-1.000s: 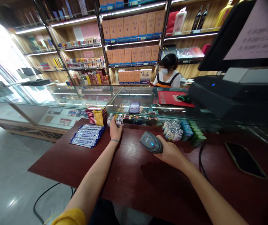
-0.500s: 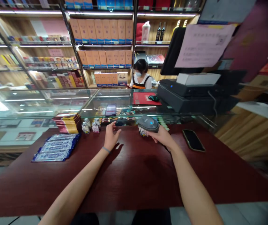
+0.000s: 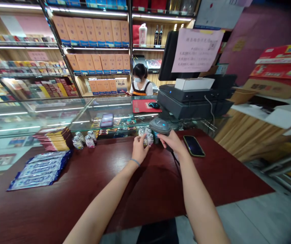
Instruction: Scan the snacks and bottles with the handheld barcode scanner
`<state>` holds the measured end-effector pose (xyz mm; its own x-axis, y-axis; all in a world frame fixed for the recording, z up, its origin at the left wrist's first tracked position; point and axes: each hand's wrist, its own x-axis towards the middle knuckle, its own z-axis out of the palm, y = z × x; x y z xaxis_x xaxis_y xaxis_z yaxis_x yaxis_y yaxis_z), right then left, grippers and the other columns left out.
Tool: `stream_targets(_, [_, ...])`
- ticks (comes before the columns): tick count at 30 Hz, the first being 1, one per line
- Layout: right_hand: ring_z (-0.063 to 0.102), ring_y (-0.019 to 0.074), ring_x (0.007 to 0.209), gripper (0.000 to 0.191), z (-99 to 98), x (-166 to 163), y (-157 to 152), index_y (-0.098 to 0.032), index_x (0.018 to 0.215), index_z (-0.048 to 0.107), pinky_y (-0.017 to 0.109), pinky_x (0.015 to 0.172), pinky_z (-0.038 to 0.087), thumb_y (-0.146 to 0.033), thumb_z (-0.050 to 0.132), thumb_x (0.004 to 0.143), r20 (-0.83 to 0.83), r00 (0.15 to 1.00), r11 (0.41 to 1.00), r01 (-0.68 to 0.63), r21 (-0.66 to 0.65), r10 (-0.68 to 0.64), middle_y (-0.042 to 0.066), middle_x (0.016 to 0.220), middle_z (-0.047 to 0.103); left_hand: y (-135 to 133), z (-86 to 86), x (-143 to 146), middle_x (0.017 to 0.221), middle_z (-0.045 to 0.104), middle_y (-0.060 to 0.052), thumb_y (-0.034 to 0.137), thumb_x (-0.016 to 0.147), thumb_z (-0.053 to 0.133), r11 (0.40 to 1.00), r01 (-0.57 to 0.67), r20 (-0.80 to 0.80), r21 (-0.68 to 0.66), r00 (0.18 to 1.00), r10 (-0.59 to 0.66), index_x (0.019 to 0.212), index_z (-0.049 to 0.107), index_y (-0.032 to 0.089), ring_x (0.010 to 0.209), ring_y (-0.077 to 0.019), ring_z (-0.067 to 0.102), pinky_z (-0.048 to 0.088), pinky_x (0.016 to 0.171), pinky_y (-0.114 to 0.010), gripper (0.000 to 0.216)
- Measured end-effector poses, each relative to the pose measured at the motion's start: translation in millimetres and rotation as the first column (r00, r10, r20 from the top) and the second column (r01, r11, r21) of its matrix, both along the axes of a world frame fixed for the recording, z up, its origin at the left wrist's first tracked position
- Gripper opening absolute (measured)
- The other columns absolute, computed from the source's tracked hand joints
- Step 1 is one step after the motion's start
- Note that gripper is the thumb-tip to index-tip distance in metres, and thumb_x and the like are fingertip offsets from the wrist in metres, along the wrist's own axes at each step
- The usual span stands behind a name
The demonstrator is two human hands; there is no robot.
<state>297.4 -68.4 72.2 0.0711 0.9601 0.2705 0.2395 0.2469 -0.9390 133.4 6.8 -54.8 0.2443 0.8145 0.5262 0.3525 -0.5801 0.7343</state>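
Note:
My right hand (image 3: 175,145) grips a grey barcode scanner (image 3: 159,126) by its handle; a small blue light glows on its top and a cable hangs below. My left hand (image 3: 139,149) is at a cluster of small silver-lidded jars (image 3: 150,138), its thumb and fingers closed round the sides of one at the front. Part of the cluster is hidden behind the fingers and the scanner. Farther left stand several similar jars (image 3: 90,139) in another group, beside a stack of red and yellow packets (image 3: 56,139). Blue and white sachets (image 3: 40,169) lie in a row nearby.
A phone (image 3: 194,146) lies on the dark red table (image 3: 125,189), right of the scanner. Behind runs a glass display counter (image 3: 56,115) with a monitor (image 3: 168,56) and a mouse (image 3: 154,105) on a red mat. A person (image 3: 141,83) sits beyond the counter.
My left hand has moved right, from above bare table to the jars by the scanner, and its fingers have closed in. The view has turned right; my right hand still holds the scanner.

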Motion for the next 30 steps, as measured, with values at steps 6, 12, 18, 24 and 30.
stream_targets(6, [0.043, 0.0106, 0.036, 0.033, 0.5, -6, 1, -0.026, 0.070, 0.044, 0.026, 0.043, 0.034, -0.045, 0.070, 0.080, 0.041, 0.999, 0.999, 0.009, -0.042, -0.007, -0.009, 0.045, 0.048, -3, 4.2, -12, 0.119, 0.061, -0.013, 0.011, 0.081, 0.070, 0.999, -0.035, 0.158, -0.034, 0.987, 0.040, 0.123, 0.065, 0.022, 0.117, -0.0309, 0.057, 0.046, 0.108, -0.050, 0.044])
stream_targets(12, [0.045, 0.0132, 0.039, 0.026, 0.2, -15, 0, -0.026, 0.075, 0.050, 0.028, 0.046, 0.037, -0.044, 0.067, 0.084, 0.123, 0.991, 0.997, -0.052, -0.061, 0.059, -0.007, 0.044, 0.049, 3, 18.9, -81, 0.128, 0.063, -0.012, 0.033, 0.086, 0.073, 0.947, 0.115, 0.527, -0.302, 0.847, 0.065, 0.135, 0.057, 0.023, 0.111, -0.0251, 0.064, 0.055, 0.095, -0.041, 0.053])
stream_targets(18, [0.053, 0.0155, 0.041, 0.057, -15.2, -51, 3, -0.021, 0.131, 0.050, 0.028, 0.045, 0.040, -0.045, 0.069, 0.083, 0.243, 0.962, 0.990, -0.096, -0.107, 0.120, -0.004, 0.068, 0.067, 11, 30.9, -198, 0.122, 0.067, -0.006, 0.035, 0.079, 0.081, 0.805, 0.347, 0.682, -0.481, 0.725, 0.096, 0.142, 0.053, 0.029, 0.102, -0.0210, 0.069, 0.059, 0.082, -0.035, 0.069])
stream_targets(24, [0.076, 0.0301, 0.083, 0.045, -34.2, -115, -5, -0.027, 0.117, 0.053, 0.029, 0.065, 0.043, -0.027, 0.071, 0.076, 0.682, 0.702, 0.977, -0.185, -0.103, 0.204, 0.002, 0.087, 0.076, 10, 19.9, -269, 0.121, 0.071, -0.008, 0.031, 0.076, 0.081, 0.787, 0.319, 0.673, -0.528, 0.722, 0.159, 0.133, 0.063, 0.024, 0.097, -0.0217, 0.071, 0.060, 0.080, -0.035, 0.060])
stream_targets(30, [0.079, 0.0345, 0.087, 0.049, -38.9, -147, -21, -0.028, 0.122, 0.045, 0.030, 0.064, 0.041, -0.027, 0.069, 0.079, 0.779, 0.560, 0.945, -0.301, -0.126, 0.281, 0.004, 0.096, 0.080, 13, 15.7, -279, 0.116, 0.075, -0.009, 0.030, 0.074, 0.083, 0.798, 0.318, 0.694, -0.512, 0.700, 0.166, 0.134, 0.067, 0.022, 0.094, -0.0211, 0.071, 0.057, 0.078, -0.031, 0.063])
